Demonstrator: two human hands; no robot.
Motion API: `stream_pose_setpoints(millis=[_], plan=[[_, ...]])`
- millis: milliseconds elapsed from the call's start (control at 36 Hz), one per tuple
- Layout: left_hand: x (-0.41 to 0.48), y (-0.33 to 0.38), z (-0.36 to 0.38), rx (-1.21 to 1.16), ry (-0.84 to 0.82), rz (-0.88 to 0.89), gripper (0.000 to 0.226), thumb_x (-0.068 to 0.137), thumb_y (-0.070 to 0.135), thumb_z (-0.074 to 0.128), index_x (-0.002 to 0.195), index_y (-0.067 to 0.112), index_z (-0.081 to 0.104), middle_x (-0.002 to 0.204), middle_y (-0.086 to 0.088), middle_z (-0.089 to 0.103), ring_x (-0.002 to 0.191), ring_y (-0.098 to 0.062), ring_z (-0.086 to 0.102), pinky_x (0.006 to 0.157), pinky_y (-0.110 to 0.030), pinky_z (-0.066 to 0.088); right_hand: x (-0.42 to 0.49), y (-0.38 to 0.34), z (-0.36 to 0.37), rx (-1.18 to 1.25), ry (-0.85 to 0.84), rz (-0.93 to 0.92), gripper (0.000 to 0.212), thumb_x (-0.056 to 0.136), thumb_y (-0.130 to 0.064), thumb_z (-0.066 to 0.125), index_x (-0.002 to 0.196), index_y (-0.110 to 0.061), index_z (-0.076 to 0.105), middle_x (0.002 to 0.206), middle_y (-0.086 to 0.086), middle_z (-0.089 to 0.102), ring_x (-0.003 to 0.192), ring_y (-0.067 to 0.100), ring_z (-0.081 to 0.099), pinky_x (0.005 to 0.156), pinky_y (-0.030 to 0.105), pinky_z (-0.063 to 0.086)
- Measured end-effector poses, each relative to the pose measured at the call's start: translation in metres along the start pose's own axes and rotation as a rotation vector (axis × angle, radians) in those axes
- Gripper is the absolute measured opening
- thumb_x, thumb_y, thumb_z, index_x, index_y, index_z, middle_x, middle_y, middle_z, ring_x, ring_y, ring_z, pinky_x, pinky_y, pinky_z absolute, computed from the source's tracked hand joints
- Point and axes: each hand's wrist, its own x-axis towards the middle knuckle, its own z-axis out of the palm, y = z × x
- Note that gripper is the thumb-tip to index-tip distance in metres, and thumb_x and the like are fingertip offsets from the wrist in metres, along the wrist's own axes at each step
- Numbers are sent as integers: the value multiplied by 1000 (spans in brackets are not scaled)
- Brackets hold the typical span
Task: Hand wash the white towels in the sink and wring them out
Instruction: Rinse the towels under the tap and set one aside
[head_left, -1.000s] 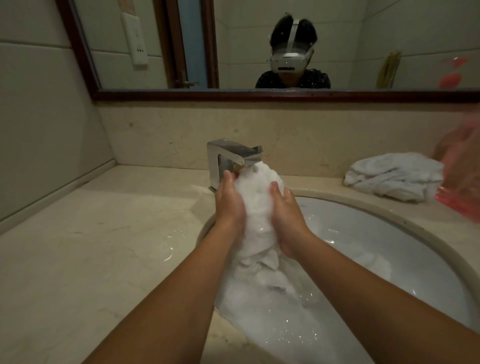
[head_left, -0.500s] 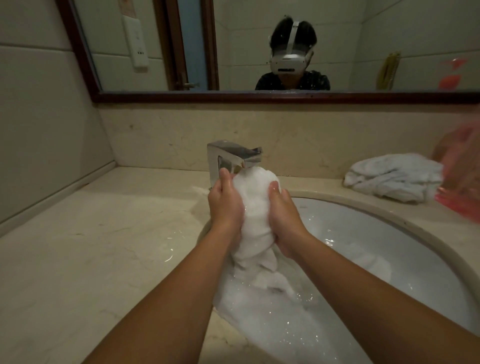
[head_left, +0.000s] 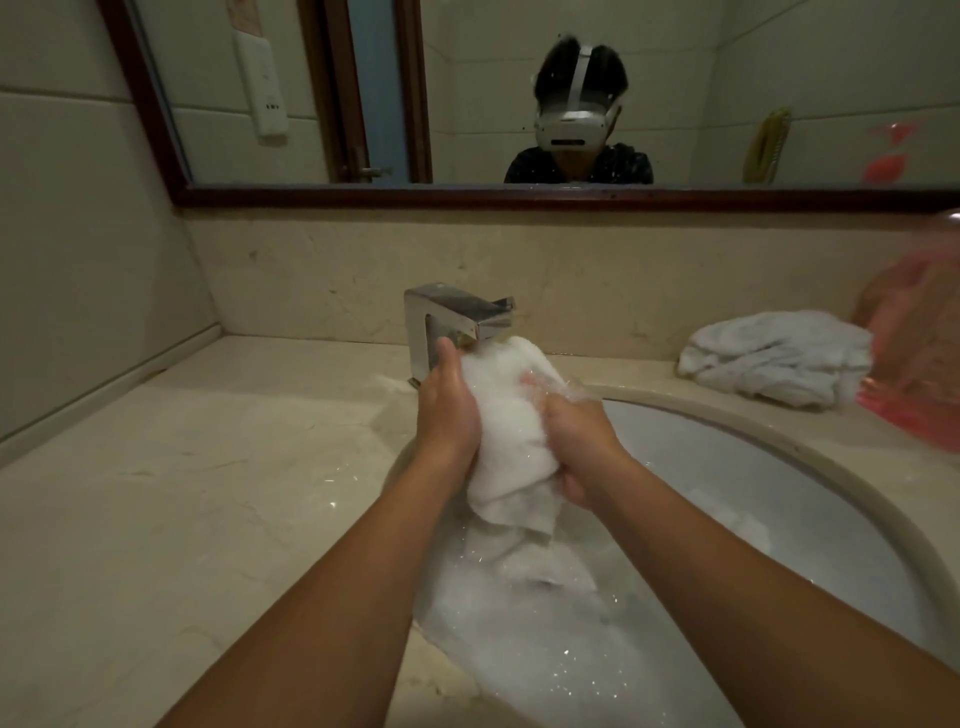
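Note:
A wet, soapy white towel (head_left: 511, 421) is bunched upright between my hands, just under the spout of the chrome faucet (head_left: 452, 317). My left hand (head_left: 447, 405) grips its left side and my right hand (head_left: 579, 439) grips its right side, lower down. The towel's tail hangs into the foam (head_left: 524, 613) at the near left of the white oval sink (head_left: 779, 514). A second white towel (head_left: 774, 356) lies crumpled on the counter at the back right, apart from both hands.
A pink plastic container (head_left: 919, 353) stands at the right edge beside the crumpled towel. The beige marble counter (head_left: 182, 493) stretches to the left, wet near the sink rim. A dark-framed mirror (head_left: 519, 195) runs along the wall behind the faucet.
My right hand has slid down the towel while the left stays high by the spout; the two hands rub the bunched towel against each other.

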Motion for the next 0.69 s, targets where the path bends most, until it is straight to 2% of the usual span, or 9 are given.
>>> stream_pose_setpoints(millis=[56,111,194,278,417,472,528,639,694], plan=[[4,-8,2,17,1,-19,92,82,89,25,128,24,71,120,-4,76,113,-26,71,105,-52,54,-1,-7,0,49,15,-39,17,98,-29,72,111,-18,77,104,13,81,96,32,79,89,56,64],[21,-29,4,10,-27,-72,111,69,105,22,135,27,67,125,-5,74,116,-28,70,106,-55,53,-4,-13,2,99,12,-80,14,101,-24,71,110,-16,77,104,13,81,95,33,80,84,55,64],[58,-79,11,-37,-77,-194,131,45,118,33,142,33,60,135,-8,70,123,-36,67,105,-62,51,-5,-16,8,171,49,-129,16,105,-25,67,118,-20,75,103,8,82,92,28,81,78,48,68],[67,-89,14,-92,-84,-306,138,39,118,38,149,36,55,145,-9,64,130,-39,62,108,-62,48,-2,-12,14,158,89,-200,16,107,-28,66,120,-24,73,107,5,81,97,25,80,88,49,66],[51,-61,15,-152,-74,-326,140,33,117,44,142,31,62,128,-12,74,112,-38,73,99,-58,58,-4,-8,14,76,67,-264,21,105,-37,66,125,-29,68,115,-1,78,104,20,77,95,50,63],[34,-43,12,-168,-72,-317,135,37,116,40,137,29,64,117,-11,78,102,-37,77,92,-57,61,-7,-8,13,70,36,-267,16,105,-37,65,120,-31,70,113,-1,78,102,19,78,93,48,64],[20,-27,12,-148,-23,-260,120,49,107,40,134,27,66,111,-9,80,96,-33,79,89,-54,64,-6,-6,12,61,32,-262,12,102,-42,68,112,-35,71,114,-1,77,101,18,78,91,46,65],[3,-9,14,-73,62,-130,107,62,100,41,136,25,62,125,-4,73,110,-28,72,99,-50,59,-5,-6,8,-26,41,-178,58,67,-75,70,114,-41,70,140,7,59,111,22,72,88,42,65],[-1,-2,15,-13,71,-75,82,89,86,42,135,21,64,125,-3,71,109,-23,69,95,-40,56,-4,-4,1,-70,48,-176,74,61,-82,65,123,-43,66,146,2,55,119,21,67,100,45,59]])
